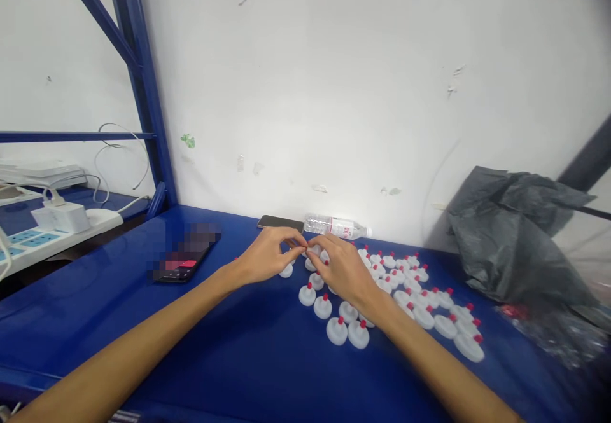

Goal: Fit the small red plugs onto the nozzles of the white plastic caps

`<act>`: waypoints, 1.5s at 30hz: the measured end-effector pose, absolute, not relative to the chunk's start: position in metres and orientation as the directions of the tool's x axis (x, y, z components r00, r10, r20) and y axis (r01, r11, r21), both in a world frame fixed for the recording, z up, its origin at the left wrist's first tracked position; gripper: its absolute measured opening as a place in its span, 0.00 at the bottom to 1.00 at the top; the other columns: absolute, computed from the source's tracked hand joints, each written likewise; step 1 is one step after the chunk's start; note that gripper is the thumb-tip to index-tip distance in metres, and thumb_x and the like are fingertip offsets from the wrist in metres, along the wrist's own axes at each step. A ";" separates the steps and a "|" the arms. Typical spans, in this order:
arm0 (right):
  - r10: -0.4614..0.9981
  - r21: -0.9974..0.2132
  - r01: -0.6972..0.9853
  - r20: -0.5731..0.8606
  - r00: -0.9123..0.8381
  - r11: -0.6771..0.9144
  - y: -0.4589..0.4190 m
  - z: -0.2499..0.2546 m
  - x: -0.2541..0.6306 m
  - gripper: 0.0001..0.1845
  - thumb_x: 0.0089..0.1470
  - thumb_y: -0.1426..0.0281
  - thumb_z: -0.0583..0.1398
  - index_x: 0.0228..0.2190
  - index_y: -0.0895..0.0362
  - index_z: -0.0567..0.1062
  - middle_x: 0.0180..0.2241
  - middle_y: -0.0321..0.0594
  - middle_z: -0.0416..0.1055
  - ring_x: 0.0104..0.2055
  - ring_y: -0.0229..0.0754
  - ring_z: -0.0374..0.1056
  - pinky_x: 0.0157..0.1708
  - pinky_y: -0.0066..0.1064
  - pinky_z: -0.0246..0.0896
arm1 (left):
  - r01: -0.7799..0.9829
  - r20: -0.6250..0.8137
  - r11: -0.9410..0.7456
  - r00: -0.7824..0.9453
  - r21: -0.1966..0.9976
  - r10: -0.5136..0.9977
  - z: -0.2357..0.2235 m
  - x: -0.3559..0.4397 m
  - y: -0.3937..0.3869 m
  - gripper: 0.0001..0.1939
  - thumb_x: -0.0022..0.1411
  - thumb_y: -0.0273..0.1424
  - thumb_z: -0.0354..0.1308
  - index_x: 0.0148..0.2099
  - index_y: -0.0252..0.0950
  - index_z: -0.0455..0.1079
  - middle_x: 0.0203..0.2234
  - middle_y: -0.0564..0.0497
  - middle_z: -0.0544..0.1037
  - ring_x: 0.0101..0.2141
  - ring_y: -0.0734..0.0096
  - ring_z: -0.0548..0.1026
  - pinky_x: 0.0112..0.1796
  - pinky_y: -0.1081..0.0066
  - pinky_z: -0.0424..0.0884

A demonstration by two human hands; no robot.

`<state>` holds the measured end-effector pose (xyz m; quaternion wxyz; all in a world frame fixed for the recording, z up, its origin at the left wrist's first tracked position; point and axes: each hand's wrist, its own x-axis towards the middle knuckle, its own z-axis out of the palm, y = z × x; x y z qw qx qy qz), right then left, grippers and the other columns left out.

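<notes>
My left hand [270,254] and my right hand [342,269] meet over the blue table, fingertips pinched together. Whatever is between them is too small and covered to make out. Under and around the fingers stand round white plastic caps with red tips; one white cap [308,294] is just below my right hand, and another cap [286,271] sits under my left fingers. Several more, such as the front cap [358,334], spread to the right, partly hidden by my right forearm.
A clear plastic bottle [337,226] and a dark phone [280,222] lie along the wall. On the left are a lit phone [186,257] and a power strip [102,221]. A grey plastic bag [515,238] is bunched at the right, with clear wrapping [558,337] before it. A blue post [146,86] rises at the left.
</notes>
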<state>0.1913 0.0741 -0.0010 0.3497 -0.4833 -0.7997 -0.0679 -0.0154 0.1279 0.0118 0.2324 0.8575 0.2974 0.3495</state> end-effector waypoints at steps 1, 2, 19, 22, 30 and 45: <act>0.714 -0.218 0.821 0.638 -0.289 0.528 0.074 -0.001 0.192 0.06 0.66 0.69 0.61 0.41 0.52 0.79 0.38 0.39 0.81 0.39 0.46 0.79 0.42 0.38 0.75 | 0.348 0.467 -0.719 0.577 0.602 0.670 0.012 -0.015 0.128 0.09 0.67 0.33 0.61 0.44 0.38 0.81 0.38 0.48 0.86 0.34 0.66 0.81 0.37 0.68 0.75; 0.701 -0.205 0.820 0.649 -0.295 0.535 0.075 -0.002 0.192 0.06 0.66 0.69 0.61 0.41 0.52 0.79 0.39 0.39 0.82 0.39 0.46 0.79 0.42 0.38 0.75 | 0.348 0.470 -0.720 0.574 0.601 0.670 0.012 -0.015 0.127 0.09 0.67 0.33 0.61 0.44 0.38 0.81 0.38 0.49 0.86 0.34 0.65 0.81 0.37 0.68 0.75; 0.399 0.229 0.718 0.702 -0.590 0.657 0.074 -0.010 0.203 0.22 0.63 0.83 0.55 0.51 0.53 0.79 0.53 0.46 0.82 0.53 0.49 0.79 0.55 0.43 0.77 | -0.034 0.275 -0.364 0.721 0.931 0.636 0.009 -0.017 0.132 0.32 0.57 0.34 0.75 0.62 0.36 0.73 0.56 0.38 0.82 0.57 0.51 0.79 0.59 0.51 0.72; 0.384 0.228 0.720 0.720 -0.577 0.655 0.072 -0.008 0.201 0.22 0.63 0.82 0.56 0.50 0.52 0.80 0.50 0.44 0.84 0.51 0.49 0.80 0.52 0.42 0.78 | -0.046 0.276 -0.352 0.717 0.935 0.640 0.010 -0.019 0.131 0.32 0.56 0.35 0.75 0.61 0.36 0.72 0.55 0.38 0.82 0.57 0.51 0.79 0.58 0.51 0.72; 0.535 0.103 0.777 0.668 -0.516 0.621 0.069 -0.005 0.194 0.19 0.65 0.80 0.55 0.47 0.49 0.80 0.49 0.40 0.85 0.49 0.48 0.80 0.50 0.41 0.74 | 0.011 0.250 -0.382 0.737 0.924 0.628 0.013 -0.020 0.133 0.31 0.59 0.36 0.72 0.61 0.34 0.70 0.53 0.38 0.81 0.54 0.54 0.79 0.53 0.57 0.74; 0.698 -0.078 0.806 0.554 -0.454 0.587 0.069 -0.005 0.187 0.04 0.66 0.67 0.63 0.38 0.53 0.79 0.39 0.40 0.84 0.45 0.48 0.77 0.53 0.43 0.65 | 0.900 -0.111 -0.408 0.426 0.152 0.898 0.035 -0.087 0.172 0.09 0.58 0.34 0.66 0.29 0.35 0.77 0.23 0.49 0.80 0.26 0.64 0.74 0.32 0.70 0.66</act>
